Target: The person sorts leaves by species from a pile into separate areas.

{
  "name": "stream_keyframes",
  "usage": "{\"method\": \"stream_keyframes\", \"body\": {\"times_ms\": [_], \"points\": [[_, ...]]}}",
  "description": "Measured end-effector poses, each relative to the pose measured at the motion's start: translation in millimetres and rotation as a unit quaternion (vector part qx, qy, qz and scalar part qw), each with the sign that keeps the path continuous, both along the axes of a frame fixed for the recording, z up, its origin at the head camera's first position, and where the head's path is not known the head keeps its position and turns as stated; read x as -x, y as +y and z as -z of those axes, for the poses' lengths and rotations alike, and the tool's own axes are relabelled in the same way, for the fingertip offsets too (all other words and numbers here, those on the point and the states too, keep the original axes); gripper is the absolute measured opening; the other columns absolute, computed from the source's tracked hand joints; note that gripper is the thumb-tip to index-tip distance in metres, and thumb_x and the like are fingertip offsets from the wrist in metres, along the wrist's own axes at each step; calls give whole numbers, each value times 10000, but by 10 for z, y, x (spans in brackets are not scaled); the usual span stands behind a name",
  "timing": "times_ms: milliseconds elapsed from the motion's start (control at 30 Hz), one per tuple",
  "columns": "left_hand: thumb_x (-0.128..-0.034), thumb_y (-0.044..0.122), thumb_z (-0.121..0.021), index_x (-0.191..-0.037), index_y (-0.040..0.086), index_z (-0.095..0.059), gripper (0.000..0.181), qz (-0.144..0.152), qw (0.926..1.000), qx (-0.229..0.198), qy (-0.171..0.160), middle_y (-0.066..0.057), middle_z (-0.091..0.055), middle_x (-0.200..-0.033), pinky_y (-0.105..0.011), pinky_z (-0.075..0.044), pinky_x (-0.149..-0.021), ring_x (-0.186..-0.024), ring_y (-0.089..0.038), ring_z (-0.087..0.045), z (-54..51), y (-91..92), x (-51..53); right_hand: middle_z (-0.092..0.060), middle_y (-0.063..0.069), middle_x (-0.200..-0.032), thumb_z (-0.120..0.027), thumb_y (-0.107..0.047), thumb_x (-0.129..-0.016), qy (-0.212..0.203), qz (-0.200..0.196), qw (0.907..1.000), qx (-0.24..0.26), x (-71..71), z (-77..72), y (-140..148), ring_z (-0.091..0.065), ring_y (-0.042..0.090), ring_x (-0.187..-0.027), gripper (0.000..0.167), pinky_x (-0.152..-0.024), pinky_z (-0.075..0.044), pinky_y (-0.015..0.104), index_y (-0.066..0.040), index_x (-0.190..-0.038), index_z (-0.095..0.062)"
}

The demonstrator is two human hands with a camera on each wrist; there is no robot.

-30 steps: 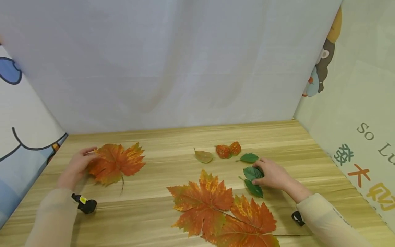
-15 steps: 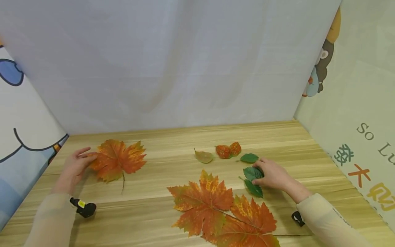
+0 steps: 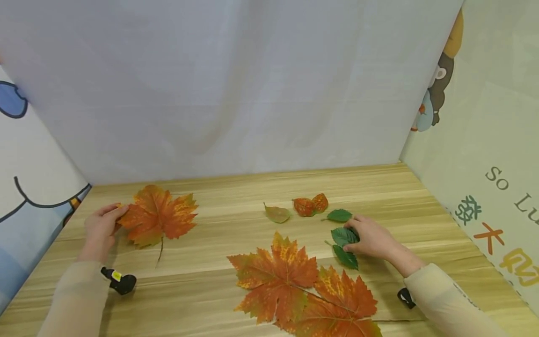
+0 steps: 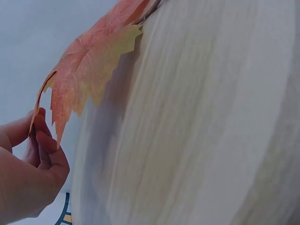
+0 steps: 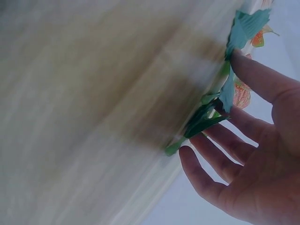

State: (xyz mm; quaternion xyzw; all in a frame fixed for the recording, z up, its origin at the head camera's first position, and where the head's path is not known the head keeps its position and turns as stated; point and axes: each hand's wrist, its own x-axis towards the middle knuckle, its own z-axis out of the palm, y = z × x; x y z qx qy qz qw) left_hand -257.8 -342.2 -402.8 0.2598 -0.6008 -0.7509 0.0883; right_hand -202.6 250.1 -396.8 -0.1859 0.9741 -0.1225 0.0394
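At the left of the head view, an orange-red maple leaf (image 3: 157, 215) is held by its left edge in my left hand (image 3: 101, 229). In the left wrist view, thumb and fingers pinch the edge of the leaf (image 4: 86, 61), which droops above the tabletop. My right hand (image 3: 372, 238) holds a toothed green leaf (image 3: 342, 236) between thumb and fingers, low over the table. Directly below that leaf lies a second green leaf (image 3: 346, 257), partly overlapped. A third green leaf (image 3: 339, 215) lies just beyond the fingers. The right wrist view shows the held leaf (image 5: 246, 30) bent near the thumb.
Two large maple leaves (image 3: 275, 276) overlap at the front middle of the wooden table (image 3: 189, 299). Farther back lie a yellowish-green leaf (image 3: 277, 214) and two small red-orange leaves (image 3: 304, 206). A pale cloth (image 3: 219, 93) hangs behind, with printed cloths on both sides.
The left maple leaf has shifted slightly away from me and turned, its stem swinging leftward, while the left fingers closed more on its edge. My right hand has stayed in place.
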Motion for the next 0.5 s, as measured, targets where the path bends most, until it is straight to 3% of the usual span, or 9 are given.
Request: {"method": "stream_keyframes", "body": {"times_ms": [167, 367, 500], "points": [[-749, 84, -724, -666, 192, -626, 168, -242, 9995, -137, -177, 118, -580, -626, -154, -464, -503, -571, 2, -556, 0, -1, 20, -566, 147, -1066, -750, -349, -717, 6, -5, 10000, -32, 4, 14, 4, -546, 349, -980, 522, -805, -450, 481, -21, -1091, -594], [-760, 91, -714, -617, 211, -664, 193, -129, 9993, -356, 3, 116, -606, -612, -158, -459, -497, -557, -2, -564, -10, 3, 15, -563, 152, -1069, -751, -348, -717, 12, -22, 10000, -24, 14, 18, 12, -544, 351, -983, 524, -811, -447, 483, -18, -1093, -594], [-785, 162, -698, -637, 248, -667, 174, -28, 9997, -233, 2, 144, -611, -640, -152, -455, -515, -584, 8, -560, 0, 2, 4, -564, 149, -1063, -751, -346, -718, 0, -23, 10000, -20, 16, 15, 11, -547, 346, -976, 524, -803, -451, 478, -16, -1093, -593]]}}
